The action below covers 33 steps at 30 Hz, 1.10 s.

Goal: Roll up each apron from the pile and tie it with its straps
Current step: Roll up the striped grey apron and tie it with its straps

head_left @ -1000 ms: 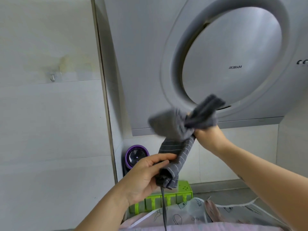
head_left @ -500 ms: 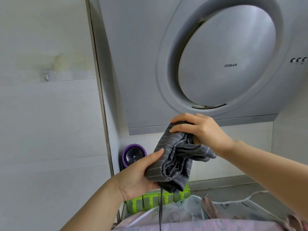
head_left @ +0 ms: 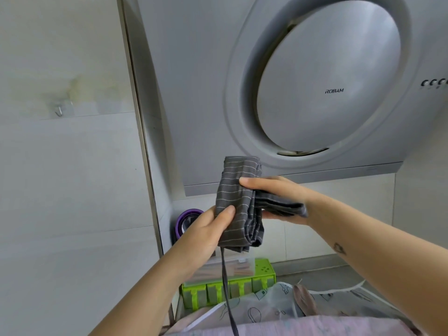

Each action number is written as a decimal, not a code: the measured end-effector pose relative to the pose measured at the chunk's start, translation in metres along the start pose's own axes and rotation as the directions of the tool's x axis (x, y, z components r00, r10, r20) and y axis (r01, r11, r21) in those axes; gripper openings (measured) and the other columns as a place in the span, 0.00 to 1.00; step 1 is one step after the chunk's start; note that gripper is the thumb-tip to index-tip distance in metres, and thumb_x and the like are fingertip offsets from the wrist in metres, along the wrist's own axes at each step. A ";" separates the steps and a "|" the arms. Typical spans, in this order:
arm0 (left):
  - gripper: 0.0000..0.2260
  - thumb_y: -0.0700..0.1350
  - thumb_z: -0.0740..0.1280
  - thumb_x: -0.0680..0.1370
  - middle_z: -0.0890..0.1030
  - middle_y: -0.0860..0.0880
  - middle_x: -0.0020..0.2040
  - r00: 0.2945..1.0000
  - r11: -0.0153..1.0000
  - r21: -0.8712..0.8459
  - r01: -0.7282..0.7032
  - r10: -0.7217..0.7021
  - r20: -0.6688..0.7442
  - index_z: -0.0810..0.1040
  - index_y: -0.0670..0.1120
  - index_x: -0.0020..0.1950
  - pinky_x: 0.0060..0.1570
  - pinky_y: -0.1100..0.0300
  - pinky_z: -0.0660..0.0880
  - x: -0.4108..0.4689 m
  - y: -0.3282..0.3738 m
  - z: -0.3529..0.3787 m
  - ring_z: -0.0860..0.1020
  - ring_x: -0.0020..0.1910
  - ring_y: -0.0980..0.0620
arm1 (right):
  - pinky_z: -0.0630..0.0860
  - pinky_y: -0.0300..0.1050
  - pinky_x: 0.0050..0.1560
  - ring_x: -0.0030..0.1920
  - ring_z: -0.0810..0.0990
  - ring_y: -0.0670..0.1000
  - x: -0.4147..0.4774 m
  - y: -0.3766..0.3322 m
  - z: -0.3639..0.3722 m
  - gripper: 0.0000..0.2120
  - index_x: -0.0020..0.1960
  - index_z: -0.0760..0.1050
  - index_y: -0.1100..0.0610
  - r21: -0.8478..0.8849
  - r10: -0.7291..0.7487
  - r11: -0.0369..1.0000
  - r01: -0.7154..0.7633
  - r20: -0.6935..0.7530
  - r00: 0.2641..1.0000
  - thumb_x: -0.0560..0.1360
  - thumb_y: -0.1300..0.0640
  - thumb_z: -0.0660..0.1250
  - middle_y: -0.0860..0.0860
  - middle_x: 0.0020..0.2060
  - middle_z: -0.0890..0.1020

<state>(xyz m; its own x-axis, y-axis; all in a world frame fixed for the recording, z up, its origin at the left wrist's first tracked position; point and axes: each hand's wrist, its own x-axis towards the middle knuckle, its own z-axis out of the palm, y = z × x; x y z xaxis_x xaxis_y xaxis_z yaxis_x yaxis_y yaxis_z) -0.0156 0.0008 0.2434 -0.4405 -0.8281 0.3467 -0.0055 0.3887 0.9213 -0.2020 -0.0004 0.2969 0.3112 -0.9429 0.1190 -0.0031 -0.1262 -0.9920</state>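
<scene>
Up behind the grip, the big grey metal range hood (head_left: 327, 76) with its round disc fills the top of the view. Left of the hands, white tiled wall (head_left: 60, 190). Down below the grip, a pile of pale printed and pink cloth (head_left: 278, 304) runs along the bottom edge. Just beyond it, under the hands, sits a lime-green plastic organiser box (head_left: 264, 275). It has a row of slots along the front and a clear-lidded section on top holding reddish-orange sticks, too blurred to name.

Now the grey apron with thin white stripes (head_left: 238, 202): it's in mid-air between both hands, rolled into a tall upright bundle, with layers showing at its lower right edge. The left hand (head_left: 206, 234) grips the lower half, thumb flat on the front, fingers hidden behind. The right hand (head_left: 274, 197) curls round the upper half from the right, and a folded flap of the same cloth is caught between its fingers and thumb. A dark grey strap (head_left: 226, 287) hangs straight down from the bundle's bottom, past the organiser. Behind the left hand is a purple-rimmed round object (head_left: 184, 217), partly hidden.
</scene>
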 end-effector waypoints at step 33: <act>0.25 0.58 0.77 0.64 0.82 0.39 0.53 0.986 0.952 -0.257 0.166 -0.157 0.055 0.83 0.41 0.52 0.44 0.59 0.79 0.001 -0.016 -0.063 0.82 0.49 0.46 | 0.66 0.40 0.37 0.27 0.60 0.47 -0.001 0.005 -0.006 0.13 0.44 0.75 0.58 -0.538 0.041 0.842 0.049 0.155 0.987 0.81 0.55 0.56 0.44 0.24 0.61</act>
<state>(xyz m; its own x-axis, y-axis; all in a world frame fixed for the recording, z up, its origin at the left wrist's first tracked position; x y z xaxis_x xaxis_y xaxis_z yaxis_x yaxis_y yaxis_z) 0.0402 -0.0319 0.2399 -0.4826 -0.8556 0.1871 0.1525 0.1283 0.9799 -0.2078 -0.0014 0.2915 0.4540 -0.8882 0.0705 -0.4981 -0.3186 -0.8065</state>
